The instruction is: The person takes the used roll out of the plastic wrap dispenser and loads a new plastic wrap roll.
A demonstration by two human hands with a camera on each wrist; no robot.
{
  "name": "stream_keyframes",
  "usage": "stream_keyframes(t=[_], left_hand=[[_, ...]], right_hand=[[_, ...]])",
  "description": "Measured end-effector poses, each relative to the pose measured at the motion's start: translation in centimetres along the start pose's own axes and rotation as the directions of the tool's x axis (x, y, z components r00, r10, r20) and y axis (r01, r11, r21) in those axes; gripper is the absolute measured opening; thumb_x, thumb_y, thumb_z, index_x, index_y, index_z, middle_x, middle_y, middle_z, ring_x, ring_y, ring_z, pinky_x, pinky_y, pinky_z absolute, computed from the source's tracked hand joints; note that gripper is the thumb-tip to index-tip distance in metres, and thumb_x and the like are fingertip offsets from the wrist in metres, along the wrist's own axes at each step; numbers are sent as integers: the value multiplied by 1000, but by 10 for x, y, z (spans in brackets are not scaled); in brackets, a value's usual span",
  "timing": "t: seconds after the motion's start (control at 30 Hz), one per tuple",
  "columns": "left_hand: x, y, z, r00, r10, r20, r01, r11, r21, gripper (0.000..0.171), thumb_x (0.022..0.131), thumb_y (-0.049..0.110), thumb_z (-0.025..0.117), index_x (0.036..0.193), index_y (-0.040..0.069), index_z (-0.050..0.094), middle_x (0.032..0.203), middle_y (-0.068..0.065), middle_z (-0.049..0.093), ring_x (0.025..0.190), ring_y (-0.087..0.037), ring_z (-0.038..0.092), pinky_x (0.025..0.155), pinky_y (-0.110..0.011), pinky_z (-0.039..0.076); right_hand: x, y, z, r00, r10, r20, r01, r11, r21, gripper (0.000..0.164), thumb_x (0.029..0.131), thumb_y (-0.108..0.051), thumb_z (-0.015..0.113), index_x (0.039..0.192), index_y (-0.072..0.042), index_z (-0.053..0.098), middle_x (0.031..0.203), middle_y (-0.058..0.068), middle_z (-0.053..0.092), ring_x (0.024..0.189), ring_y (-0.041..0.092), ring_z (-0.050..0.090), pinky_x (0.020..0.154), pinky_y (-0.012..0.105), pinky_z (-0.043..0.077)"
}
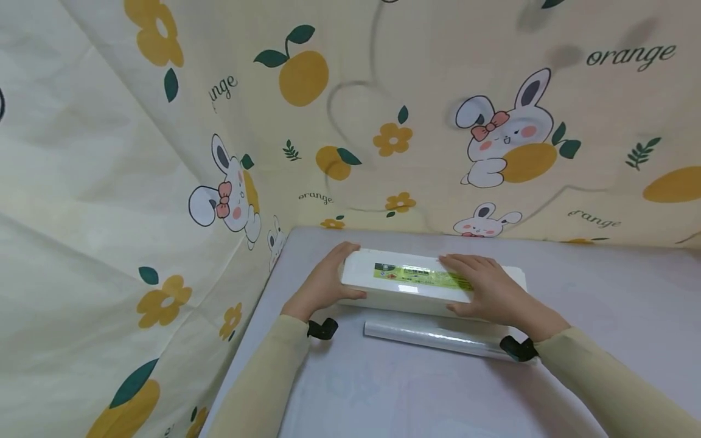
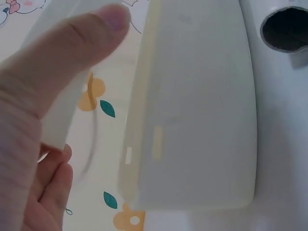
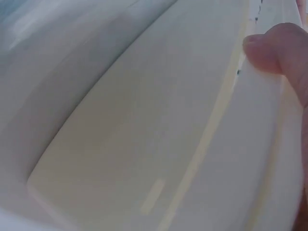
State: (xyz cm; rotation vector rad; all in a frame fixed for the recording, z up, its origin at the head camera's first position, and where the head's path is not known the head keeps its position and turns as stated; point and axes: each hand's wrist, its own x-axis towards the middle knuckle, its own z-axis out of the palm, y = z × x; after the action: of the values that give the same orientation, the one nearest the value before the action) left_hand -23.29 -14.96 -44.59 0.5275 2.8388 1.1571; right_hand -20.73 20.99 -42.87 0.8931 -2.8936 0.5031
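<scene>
A long white plastic box (image 1: 394, 298) lies on the table, its lid (image 1: 364, 264) bearing a green label (image 1: 402, 274). My left hand (image 1: 324, 278) grips the lid's left end, fingers at the far corner and thumb at the front. In the left wrist view, a gap shows between the lid (image 2: 57, 125) and the box (image 2: 197, 115). My right hand (image 1: 487, 291) holds the lid towards its right end, fingers over the top and thumb on the front edge. A shiny, silvery roll of film (image 1: 427, 337) lies just in front of the box.
A printed cloth (image 1: 427, 146) with oranges and rabbits hangs behind the table and along its left side. The pale table surface (image 1: 372, 389) stretches towards me and to the right. Black wrist cameras (image 1: 323, 329) sit on both wrists.
</scene>
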Motion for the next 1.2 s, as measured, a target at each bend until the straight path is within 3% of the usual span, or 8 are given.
stream_keyframes(t=[0.23, 0.67, 0.97, 1.2], left_hand=[[-3, -2, -1, 998, -26, -62, 24, 1000, -18, 95, 52, 47, 93, 133, 37, 44, 139, 17, 42, 119, -12, 44, 102, -46, 36], [-8, -10, -9, 996, -44, -74, 40, 998, -56, 93, 52, 41, 95, 132, 32, 47, 137, 15, 45, 124, -14, 43, 105, -47, 33], [-12, -22, -11, 997, -60, -59, 54, 995, -86, 100, 51, 56, 90, 137, 31, 45, 137, 14, 46, 129, -20, 42, 101, -50, 36], [-12, -29, -9, 995, -92, -34, 87, 989, -122, 96, 50, 55, 91, 133, 35, 46, 134, 15, 48, 130, -22, 42, 100, -52, 37]], right_hand=[[-9, 11, -3, 998, 38, -55, -39, 999, -24, 92, 69, -52, 82, 146, -20, 42, 145, 5, 43, 131, 31, 36, 103, 57, 24], [-28, 29, -7, 990, 25, -140, -23, 1000, 16, 90, 70, -54, 81, 142, -12, 46, 142, 11, 45, 126, 40, 37, 98, 60, 25], [-39, 42, -6, 983, 172, -62, -164, 980, 114, 103, 68, -63, 78, 150, -18, 34, 147, 17, 35, 129, 45, 31, 98, 67, 27], [-45, 46, 1, 965, 261, 26, -261, 950, 173, 110, 69, -67, 74, 155, -24, 20, 150, 19, 28, 131, 45, 32, 95, 70, 31]])
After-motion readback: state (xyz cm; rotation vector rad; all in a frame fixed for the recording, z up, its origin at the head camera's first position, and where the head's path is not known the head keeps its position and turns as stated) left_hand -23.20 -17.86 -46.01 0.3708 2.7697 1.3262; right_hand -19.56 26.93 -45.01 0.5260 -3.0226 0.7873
